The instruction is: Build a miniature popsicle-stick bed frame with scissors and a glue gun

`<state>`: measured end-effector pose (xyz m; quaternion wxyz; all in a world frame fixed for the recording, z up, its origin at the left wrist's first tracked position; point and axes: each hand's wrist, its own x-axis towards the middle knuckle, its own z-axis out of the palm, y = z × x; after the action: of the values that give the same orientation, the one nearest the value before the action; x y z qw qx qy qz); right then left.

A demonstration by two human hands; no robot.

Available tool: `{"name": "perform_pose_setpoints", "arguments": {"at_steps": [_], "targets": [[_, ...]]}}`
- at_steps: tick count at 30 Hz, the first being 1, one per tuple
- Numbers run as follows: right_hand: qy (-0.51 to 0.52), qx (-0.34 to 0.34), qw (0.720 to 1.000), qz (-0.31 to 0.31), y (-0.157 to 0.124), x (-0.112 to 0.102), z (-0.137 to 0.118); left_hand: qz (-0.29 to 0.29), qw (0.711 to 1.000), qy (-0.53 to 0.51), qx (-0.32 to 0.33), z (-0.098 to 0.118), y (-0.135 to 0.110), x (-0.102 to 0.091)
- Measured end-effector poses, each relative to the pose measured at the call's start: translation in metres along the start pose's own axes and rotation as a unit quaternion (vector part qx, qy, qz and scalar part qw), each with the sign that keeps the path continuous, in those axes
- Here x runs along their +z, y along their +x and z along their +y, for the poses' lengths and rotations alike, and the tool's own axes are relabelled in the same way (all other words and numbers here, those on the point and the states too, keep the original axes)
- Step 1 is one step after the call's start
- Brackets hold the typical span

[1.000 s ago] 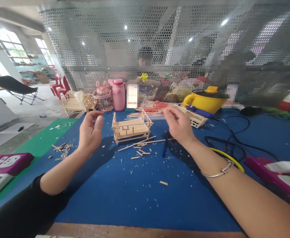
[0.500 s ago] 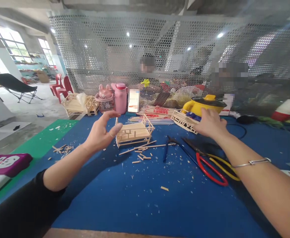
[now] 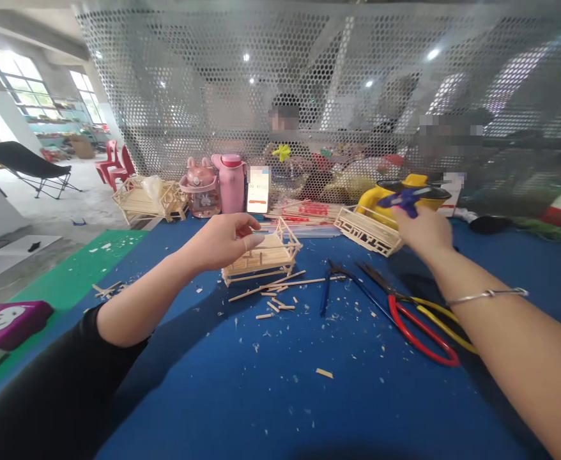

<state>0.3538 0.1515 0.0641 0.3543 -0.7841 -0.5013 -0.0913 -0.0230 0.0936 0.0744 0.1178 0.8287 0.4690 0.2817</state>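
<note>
My left hand (image 3: 227,243) is over the near left side of a small stick-built model bed (image 3: 266,255), fingers curved and apart with nothing between them. Part of the model is hidden behind it; whether the fingertips touch the sticks I cannot tell. At the right, my right hand (image 3: 424,231) grips a blue glue gun (image 3: 402,202), raised in front of a yellow pot (image 3: 381,195). Just left of that hand lies a second stick-built piece (image 3: 367,231) with slatted sides. Loose thin sticks (image 3: 280,282) and short cut bits lie before the model bed.
Blue-handled pliers (image 3: 327,291) and large red-and-yellow-handled scissors (image 3: 422,332) lie mid-right on the blue mat (image 3: 242,390). Behind stand a pink flask (image 3: 231,185), a rabbit-eared bottle (image 3: 201,191), a phone (image 3: 258,191) and another stick model (image 3: 149,201). A perforated metal screen (image 3: 213,96) closes the back.
My right hand has lifted the blue glue gun from beside the yellow pot. My left hand has moved right, over the model bed. The view has shifted slightly.
</note>
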Motion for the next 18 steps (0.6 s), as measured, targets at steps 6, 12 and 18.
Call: {"name": "perform_pose_setpoints", "arguments": {"at_steps": [6,12,18], "targets": [[0.249,-0.100,0.962,-0.040,-0.082,-0.040,-0.043,-0.014,1.000,-0.019,0.006,-0.001,0.000,-0.003],[0.254,-0.255,0.920,-0.155,-0.154,-0.045,-0.056,0.015,1.000,-0.015,0.014,-0.006,0.001,0.007],[0.239,-0.311,0.902,-0.179,-0.169,-0.025,-0.056,0.007,1.000,-0.024,0.002,-0.004,0.000,0.008]]}}
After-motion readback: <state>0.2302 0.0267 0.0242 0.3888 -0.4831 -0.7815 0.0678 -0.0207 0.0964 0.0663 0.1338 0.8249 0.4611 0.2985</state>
